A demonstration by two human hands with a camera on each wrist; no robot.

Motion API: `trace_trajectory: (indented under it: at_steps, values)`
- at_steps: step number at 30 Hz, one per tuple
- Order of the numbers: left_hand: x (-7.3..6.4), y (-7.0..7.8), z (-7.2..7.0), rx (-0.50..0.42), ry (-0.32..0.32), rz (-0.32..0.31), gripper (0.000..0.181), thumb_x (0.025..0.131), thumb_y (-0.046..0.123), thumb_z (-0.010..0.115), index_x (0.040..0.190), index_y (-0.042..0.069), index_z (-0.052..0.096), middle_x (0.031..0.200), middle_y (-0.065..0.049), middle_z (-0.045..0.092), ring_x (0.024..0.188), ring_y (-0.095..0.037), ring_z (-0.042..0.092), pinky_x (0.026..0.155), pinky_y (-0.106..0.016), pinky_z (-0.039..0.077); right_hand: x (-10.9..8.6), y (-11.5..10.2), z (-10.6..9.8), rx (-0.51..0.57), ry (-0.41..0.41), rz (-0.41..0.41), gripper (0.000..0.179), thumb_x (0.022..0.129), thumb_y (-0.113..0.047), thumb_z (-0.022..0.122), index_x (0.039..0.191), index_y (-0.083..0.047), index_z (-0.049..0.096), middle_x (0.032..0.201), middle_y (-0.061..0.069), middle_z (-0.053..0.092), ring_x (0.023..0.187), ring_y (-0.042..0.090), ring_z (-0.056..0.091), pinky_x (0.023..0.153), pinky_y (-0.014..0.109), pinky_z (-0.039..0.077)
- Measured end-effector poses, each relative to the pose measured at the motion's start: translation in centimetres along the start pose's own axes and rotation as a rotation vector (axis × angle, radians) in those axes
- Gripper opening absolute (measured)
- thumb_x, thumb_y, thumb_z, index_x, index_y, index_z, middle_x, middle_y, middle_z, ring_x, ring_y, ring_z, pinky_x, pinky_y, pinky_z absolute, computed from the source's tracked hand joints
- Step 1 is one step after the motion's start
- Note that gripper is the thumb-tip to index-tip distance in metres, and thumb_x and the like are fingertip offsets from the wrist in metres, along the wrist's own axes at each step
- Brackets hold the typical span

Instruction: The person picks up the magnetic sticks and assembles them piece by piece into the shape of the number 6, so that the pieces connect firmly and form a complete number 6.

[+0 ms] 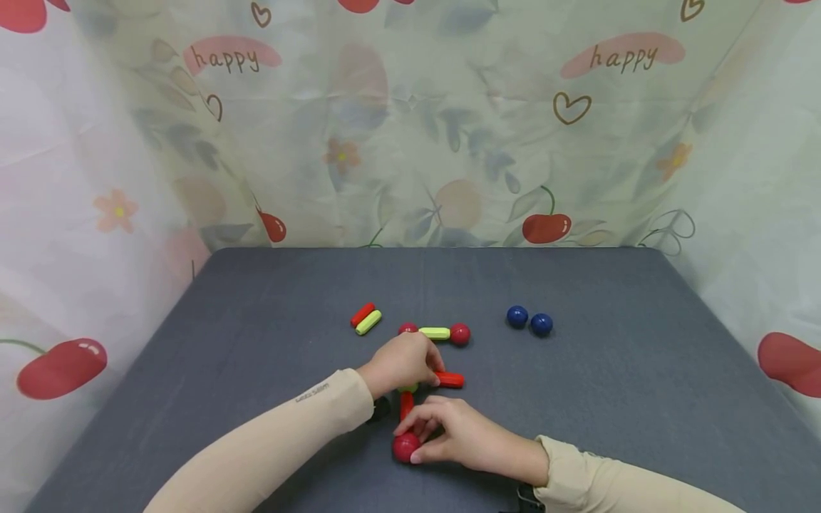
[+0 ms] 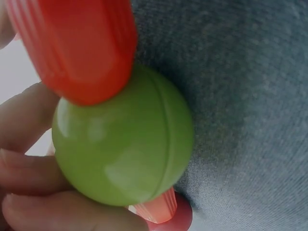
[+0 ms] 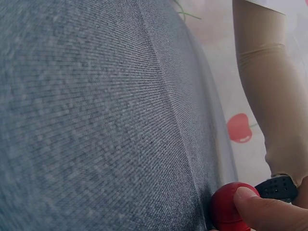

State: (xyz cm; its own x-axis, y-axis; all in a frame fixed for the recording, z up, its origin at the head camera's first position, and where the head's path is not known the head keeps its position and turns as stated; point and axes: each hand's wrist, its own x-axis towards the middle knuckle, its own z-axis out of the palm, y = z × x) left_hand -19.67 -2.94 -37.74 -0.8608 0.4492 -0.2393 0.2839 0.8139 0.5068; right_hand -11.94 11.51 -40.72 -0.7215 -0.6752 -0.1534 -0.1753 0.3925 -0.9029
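Note:
My left hand (image 1: 405,362) pinches the left end of a short red rod (image 1: 451,380) between thumb and fingertips. Under that hand is a green ball (image 2: 125,139), partly covered in the head view, with its fingers close against it. A second red rod (image 1: 407,406) runs from the green ball toward me to a red ball (image 1: 405,447). Thumb and fingers of my right hand (image 1: 465,438) grip this red ball. Just beyond the left hand, a yellow-green rod (image 1: 434,333) joins two red balls (image 1: 460,334), the left one partly hidden by the hand.
On the dark grey table (image 1: 269,320), a loose red rod (image 1: 363,314) and a yellow-green rod (image 1: 368,323) lie side by side at the back left. Two blue balls (image 1: 517,316) sit at the back right. A printed curtain (image 1: 410,142) surrounds the table's far sides.

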Motion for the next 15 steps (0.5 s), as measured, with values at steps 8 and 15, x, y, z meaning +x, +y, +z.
trace_trajectory:
  at_steps: [8,15]
  values:
    - [-0.03,0.14,0.04,0.017,-0.001,0.004,0.008,0.079,0.015,0.080,0.085,0.017,0.077,0.074,0.007,0.066,0.065,-0.010,0.055,0.060,-0.024,0.048,-0.02,-0.07,-0.05,-0.008,-0.004,0.012,0.029,0.082,-0.014,0.078,0.108,-0.023,0.069,0.103,-0.003,0.058,0.087,0.006,0.062,0.074,0.017,0.053]
    - [-0.06,0.22,0.15,0.032,0.009,-0.002,0.008,0.078,0.015,0.080,0.085,0.017,0.076,0.073,0.007,0.065,0.064,-0.010,0.055,0.059,-0.024,0.048,-0.01,-0.08,0.01,-0.004,-0.002,0.004,0.028,0.082,-0.014,0.077,0.108,-0.022,0.069,0.103,-0.002,0.058,0.087,0.005,0.062,0.074,0.017,0.052]
